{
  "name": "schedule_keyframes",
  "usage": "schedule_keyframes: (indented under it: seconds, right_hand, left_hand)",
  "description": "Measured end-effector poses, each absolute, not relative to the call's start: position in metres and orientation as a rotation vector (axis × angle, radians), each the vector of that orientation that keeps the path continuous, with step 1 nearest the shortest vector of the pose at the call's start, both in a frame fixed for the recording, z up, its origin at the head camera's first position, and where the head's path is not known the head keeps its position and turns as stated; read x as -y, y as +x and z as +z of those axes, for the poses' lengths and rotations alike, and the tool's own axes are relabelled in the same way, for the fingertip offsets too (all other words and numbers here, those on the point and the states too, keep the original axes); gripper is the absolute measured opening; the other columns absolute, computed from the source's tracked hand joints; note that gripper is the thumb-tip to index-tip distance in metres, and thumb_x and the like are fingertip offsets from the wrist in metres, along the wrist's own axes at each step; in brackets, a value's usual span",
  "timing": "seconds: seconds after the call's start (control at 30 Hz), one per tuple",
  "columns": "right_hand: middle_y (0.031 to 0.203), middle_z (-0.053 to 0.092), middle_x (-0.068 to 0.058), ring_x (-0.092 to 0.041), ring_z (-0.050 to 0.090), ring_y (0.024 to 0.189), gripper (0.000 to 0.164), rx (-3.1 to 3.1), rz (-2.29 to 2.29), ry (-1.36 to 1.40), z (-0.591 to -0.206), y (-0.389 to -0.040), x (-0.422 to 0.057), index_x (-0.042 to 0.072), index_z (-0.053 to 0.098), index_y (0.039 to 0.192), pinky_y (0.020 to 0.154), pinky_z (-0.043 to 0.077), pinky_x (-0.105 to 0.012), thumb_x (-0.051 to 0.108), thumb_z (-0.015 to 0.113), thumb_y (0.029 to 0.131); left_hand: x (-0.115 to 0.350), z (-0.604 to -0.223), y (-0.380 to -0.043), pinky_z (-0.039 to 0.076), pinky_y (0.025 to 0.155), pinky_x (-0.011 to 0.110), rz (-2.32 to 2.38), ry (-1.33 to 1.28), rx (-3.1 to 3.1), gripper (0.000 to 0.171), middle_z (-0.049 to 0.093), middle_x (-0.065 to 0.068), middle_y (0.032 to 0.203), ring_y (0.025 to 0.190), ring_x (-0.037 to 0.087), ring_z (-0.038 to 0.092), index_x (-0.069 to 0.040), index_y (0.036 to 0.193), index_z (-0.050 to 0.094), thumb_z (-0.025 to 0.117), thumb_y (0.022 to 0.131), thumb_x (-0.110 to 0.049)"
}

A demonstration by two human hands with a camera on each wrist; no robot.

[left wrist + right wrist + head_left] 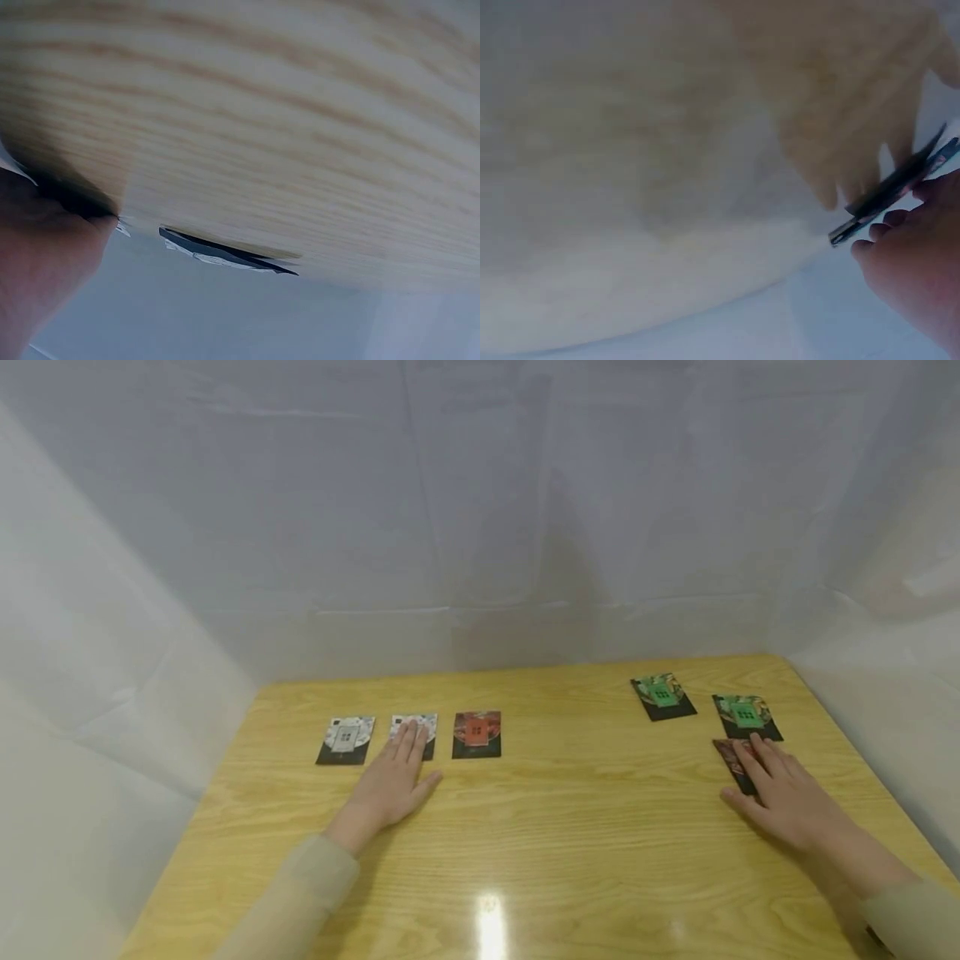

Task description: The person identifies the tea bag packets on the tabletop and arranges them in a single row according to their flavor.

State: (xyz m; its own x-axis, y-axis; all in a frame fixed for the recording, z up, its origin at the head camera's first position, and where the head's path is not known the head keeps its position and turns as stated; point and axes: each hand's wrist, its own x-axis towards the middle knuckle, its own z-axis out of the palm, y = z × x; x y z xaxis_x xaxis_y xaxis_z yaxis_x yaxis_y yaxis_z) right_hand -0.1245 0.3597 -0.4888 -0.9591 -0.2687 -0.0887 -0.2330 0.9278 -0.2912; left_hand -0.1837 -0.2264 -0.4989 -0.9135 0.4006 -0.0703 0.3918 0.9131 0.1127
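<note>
My left hand (390, 789) lies palm down with straight fingers on the middle white-and-black flat packet (430, 747), covering much of it. To its left is another white-and-black packet (346, 742), which appears edge-on in the left wrist view; to its right is a red-and-black packet (477, 734). On the right side, my right hand (795, 797) rests its extended fingers on a second red-and-black packet (732, 760), hiding its right part. Just beyond those fingertips sits a green-and-black packet (746, 717). The right wrist view shows packets (900, 184) edge-on beside the fingers.
Another green-and-black packet (663, 696), slightly turned, lies near the back edge of the wooden table (570, 793). Pale sheeting (480, 527) hangs behind the table and at both sides. A bright light reflection shows at the front.
</note>
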Motion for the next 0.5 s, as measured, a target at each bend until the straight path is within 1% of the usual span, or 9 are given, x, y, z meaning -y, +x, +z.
schedule_keyframes:
  seconds: [0.07,0.17,0.23,0.27,0.33,0.43,0.5]
  right_hand:
    - [0.171,0.007,-0.041,-0.060,0.006,0.159,0.086,-2.965,-0.424,-0.397,-0.4912,-0.1221,-0.3618,-0.008,0.015,0.167,0.133,-0.002,-0.068,0.050,0.047,0.112]
    - [0.172,0.006,-0.039,-0.058,0.004,0.160,0.086,-2.966,-0.421,-0.409,-0.4939,-0.1204,-0.3630,-0.007,0.012,0.167,0.133,-0.020,-0.050,0.049,0.047,0.112]
    - [0.172,0.005,-0.038,-0.057,0.003,0.160,0.085,-2.964,-0.420,-0.422,-0.4953,-0.1199,-0.3631,-0.006,0.011,0.167,0.131,-0.024,-0.043,0.048,0.046,0.113]
    - [0.172,0.006,-0.038,-0.057,0.003,0.161,0.085,-2.962,-0.423,-0.425,-0.4957,-0.1199,-0.3631,-0.006,0.010,0.168,0.132,-0.024,-0.044,0.047,0.046,0.113]
    - [0.173,0.005,-0.038,-0.056,0.003,0.161,0.085,-2.951,-0.433,-0.427,-0.4962,-0.1200,-0.3625,-0.005,0.009,0.168,0.134,-0.018,-0.051,0.047,0.046,0.113]
    - [0.173,0.004,-0.037,-0.056,0.003,0.161,0.086,-2.938,-0.449,-0.419,-0.4961,-0.1204,-0.3606,-0.004,0.008,0.169,0.132,0.003,-0.070,0.048,0.047,0.112]
    - [0.173,0.004,-0.037,-0.056,0.003,0.161,0.086,-2.938,-0.443,-0.417,-0.4961,-0.1207,-0.3590,-0.004,0.008,0.169,0.126,0.015,-0.076,0.048,0.048,0.112]
  left_hand:
    - [0.2258,-0.4985,-0.1831,0.015,0.136,0.053,0.140,0.613,-2.981,0.083,0.004,0.024,0.177,0.166,0.043,0.008,0.002,0.169,0.009,0.033,0.113,-0.055]
    - [0.2251,-0.4982,-0.1825,0.015,0.136,0.052,0.130,0.606,-2.977,0.083,0.003,0.024,0.177,0.166,0.043,0.007,0.002,0.169,0.008,0.032,0.113,-0.055]
    - [0.2248,-0.4981,-0.1824,0.015,0.136,0.052,0.125,0.606,-2.977,0.083,0.003,0.024,0.177,0.166,0.042,0.007,0.002,0.169,0.008,0.032,0.113,-0.055]
    - [0.2247,-0.4982,-0.1824,0.015,0.136,0.052,0.126,0.605,-2.977,0.083,0.002,0.024,0.177,0.166,0.042,0.007,0.002,0.169,0.008,0.032,0.113,-0.055]
    - [0.2249,-0.4986,-0.1828,0.015,0.136,0.052,0.131,0.606,-2.978,0.083,0.002,0.024,0.177,0.166,0.042,0.006,0.002,0.169,0.008,0.032,0.113,-0.055]
    - [0.2256,-0.4994,-0.1835,0.015,0.136,0.052,0.136,0.603,-2.979,0.083,0.002,0.024,0.177,0.166,0.042,0.006,0.001,0.169,0.007,0.031,0.114,-0.055]
    - [0.2259,-0.4993,-0.1833,0.015,0.136,0.052,0.136,0.599,-2.977,0.083,0.001,0.024,0.177,0.166,0.041,0.005,0.001,0.169,0.007,0.031,0.114,-0.055]
